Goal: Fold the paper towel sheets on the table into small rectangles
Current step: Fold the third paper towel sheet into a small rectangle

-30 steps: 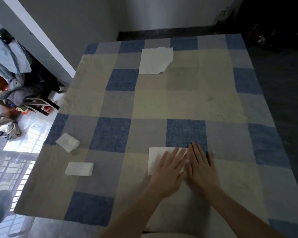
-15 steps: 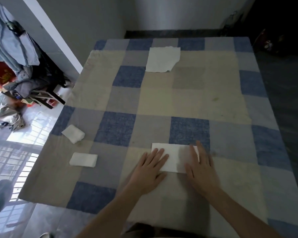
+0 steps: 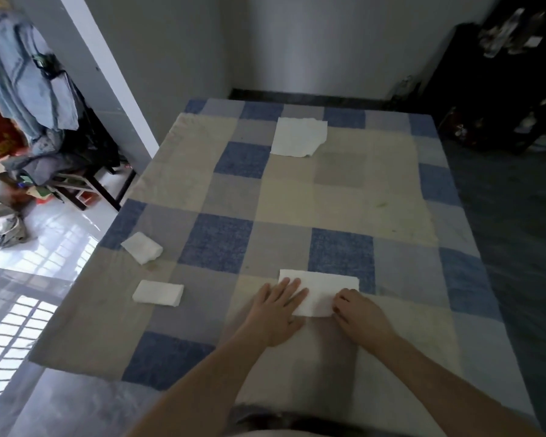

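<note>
A half-folded white paper towel (image 3: 323, 290) lies as a long rectangle near the front of the checked table (image 3: 297, 200). My left hand (image 3: 276, 312) rests flat on its left end, fingers spread. My right hand (image 3: 358, 316) has its fingers curled at the towel's lower right corner; whether they pinch the edge I cannot tell. An unfolded sheet (image 3: 298, 137) lies flat at the far side. Two small folded towels sit at the left: one angled (image 3: 142, 247), one nearer me (image 3: 158, 293).
The table is covered with a blue, grey and cream checked cloth. Left of it stand a white pillar (image 3: 101, 67) and a chair heaped with clothes (image 3: 35, 121) on a bright tiled floor. Dark furniture (image 3: 501, 89) stands at the far right.
Both hands slid apart along the towel. My right hand's fingers went from flat to curled at the towel's right corner. The view tilted up.
</note>
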`<state>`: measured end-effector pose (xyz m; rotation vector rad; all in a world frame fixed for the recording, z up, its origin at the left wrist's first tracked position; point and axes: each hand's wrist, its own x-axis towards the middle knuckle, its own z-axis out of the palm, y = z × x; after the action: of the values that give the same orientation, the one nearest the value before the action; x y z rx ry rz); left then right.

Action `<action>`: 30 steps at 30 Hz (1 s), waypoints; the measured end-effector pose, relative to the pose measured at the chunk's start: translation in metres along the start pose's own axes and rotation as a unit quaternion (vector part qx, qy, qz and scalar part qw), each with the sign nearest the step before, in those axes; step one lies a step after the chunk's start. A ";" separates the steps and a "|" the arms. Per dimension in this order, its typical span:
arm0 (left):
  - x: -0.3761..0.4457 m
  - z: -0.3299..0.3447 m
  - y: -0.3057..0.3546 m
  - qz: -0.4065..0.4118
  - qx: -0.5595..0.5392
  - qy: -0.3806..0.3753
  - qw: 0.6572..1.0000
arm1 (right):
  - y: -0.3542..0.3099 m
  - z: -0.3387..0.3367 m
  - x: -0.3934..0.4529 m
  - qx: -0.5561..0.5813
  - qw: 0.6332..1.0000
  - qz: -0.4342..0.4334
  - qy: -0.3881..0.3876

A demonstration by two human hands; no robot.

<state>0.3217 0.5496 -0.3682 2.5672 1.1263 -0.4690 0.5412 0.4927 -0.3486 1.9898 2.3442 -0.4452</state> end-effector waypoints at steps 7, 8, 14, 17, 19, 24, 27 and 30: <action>0.001 -0.020 0.009 -0.014 -0.020 0.076 0.997 | -0.013 -0.014 0.001 0.123 0.986 0.112 0.030; 0.004 -0.023 0.009 -0.013 -0.017 0.092 0.996 | -0.013 -0.016 0.000 0.146 0.980 0.131 0.038; 0.020 -0.039 -0.001 -0.007 -0.001 0.111 0.994 | -0.009 -0.022 -0.008 0.179 0.968 0.171 0.037; 0.023 -0.054 -0.005 0.012 0.000 0.105 0.994 | -0.003 -0.022 -0.007 0.110 0.982 0.152 -0.027; 0.022 -0.067 -0.009 0.027 -0.023 0.101 0.994 | 0.001 -0.024 -0.003 0.079 0.987 0.136 -0.024; 0.016 -0.084 -0.022 0.046 -0.241 0.020 0.969 | 0.004 -0.061 -0.001 0.299 0.933 0.198 0.039; 0.011 -0.079 -0.018 -0.007 -0.431 0.001 0.903 | 0.014 -0.089 0.010 0.453 0.865 0.207 0.054; 0.005 -0.061 -0.001 -0.088 -0.593 -0.044 0.799 | 0.026 -0.099 0.038 0.442 0.874 0.200 -0.016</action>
<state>0.3348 0.5778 -0.3151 1.3248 1.0930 0.1125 0.5748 0.5564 -0.2662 2.6473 1.7304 -1.7191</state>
